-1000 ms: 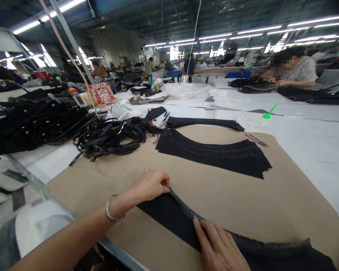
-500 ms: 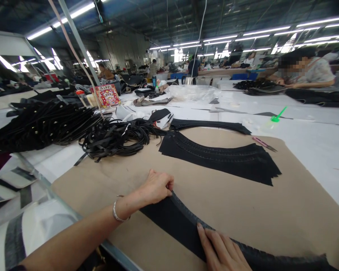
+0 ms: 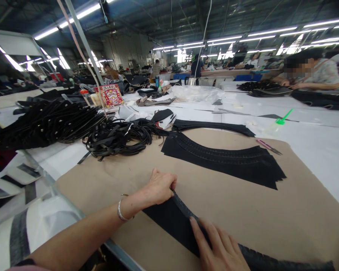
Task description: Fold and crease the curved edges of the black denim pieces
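A curved black fabric piece (image 3: 169,222) lies on the tan board (image 3: 243,210), its folded, notched edge running along the inner curve. My left hand (image 3: 161,188) is closed in a pinch on that edge at the piece's far end; a bracelet circles the wrist. Farther down the same edge, my right hand (image 3: 217,244) rests with fingers stretched out and pressed flat on the fabric. Part of the piece is hidden beneath both hands. Beyond them sits a stack of similar curved black pieces (image 3: 220,158).
Behind the stack are more black strips (image 3: 211,126). Pink-handled snips (image 3: 268,146) lie to the right, near a green-tipped bottle (image 3: 281,121). Bundled black straps (image 3: 115,139) and piled black pieces (image 3: 53,120) occupy the left. A co-worker (image 3: 322,73) bends over the table at far right.
My right hand has slid a short way up the folded edge toward my left hand. The left hand keeps its pinch. The whole view has shifted slightly.
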{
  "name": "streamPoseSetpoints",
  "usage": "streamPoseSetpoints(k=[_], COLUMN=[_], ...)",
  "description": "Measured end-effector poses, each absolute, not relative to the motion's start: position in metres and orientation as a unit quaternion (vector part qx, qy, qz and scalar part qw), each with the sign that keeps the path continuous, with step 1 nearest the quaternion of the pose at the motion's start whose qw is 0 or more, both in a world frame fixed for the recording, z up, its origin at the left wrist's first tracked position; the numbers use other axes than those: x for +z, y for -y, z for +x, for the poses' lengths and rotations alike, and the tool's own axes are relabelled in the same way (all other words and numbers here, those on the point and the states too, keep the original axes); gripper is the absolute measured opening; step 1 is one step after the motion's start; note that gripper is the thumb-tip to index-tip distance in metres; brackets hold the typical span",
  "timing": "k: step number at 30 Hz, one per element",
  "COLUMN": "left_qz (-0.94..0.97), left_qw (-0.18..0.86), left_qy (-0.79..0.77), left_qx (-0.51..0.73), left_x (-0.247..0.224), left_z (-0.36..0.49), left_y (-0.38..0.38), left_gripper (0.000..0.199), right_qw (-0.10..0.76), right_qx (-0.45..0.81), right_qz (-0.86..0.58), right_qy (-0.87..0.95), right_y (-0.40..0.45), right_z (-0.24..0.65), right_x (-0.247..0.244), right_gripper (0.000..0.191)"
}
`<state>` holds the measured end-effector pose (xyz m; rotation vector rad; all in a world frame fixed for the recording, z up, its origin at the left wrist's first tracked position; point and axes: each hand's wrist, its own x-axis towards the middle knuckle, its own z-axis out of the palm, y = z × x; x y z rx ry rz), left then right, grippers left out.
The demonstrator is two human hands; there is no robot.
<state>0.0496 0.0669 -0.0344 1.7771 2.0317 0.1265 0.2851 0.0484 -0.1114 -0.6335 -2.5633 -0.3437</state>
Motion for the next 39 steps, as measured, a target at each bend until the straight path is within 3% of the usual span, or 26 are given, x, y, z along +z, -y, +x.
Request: streamPoseSetpoints(k=[8,23,33,39], left_qz=[0.629,0.595,0.647,0.783], left_qw=[0.205,0.232,0.171,0.084], left_qy=[-0.746,-0.753,-0.699,-0.575], left_qx=[0.075,0.159,0.253,0.22], left_x=[-0.036,-0.055,-0.065,-0.083], left_z=[0.036,0.018,0.018,-0.002], left_y=[-0.064,-0.066,-0.046,-0.022], left_gripper=[0.015,0.011,0.011,0.035], right_qw=[0.254,0.284,0.25,0.271], right_qx=[-0.097,-0.082,-0.109,-0.096], right_qz=[-0.258,-0.247,-0.255,-0.259], right_qy=[0.927,0.923,0.928,0.922], right_y=[-0.046,-0.052,-0.051,-0.05], right_z=[0.218,0.219,0.219,0.217], right_x=[-0.105,-0.112,-0.119,-0.116], right_gripper=[0.054,0.055,0.045,0.045])
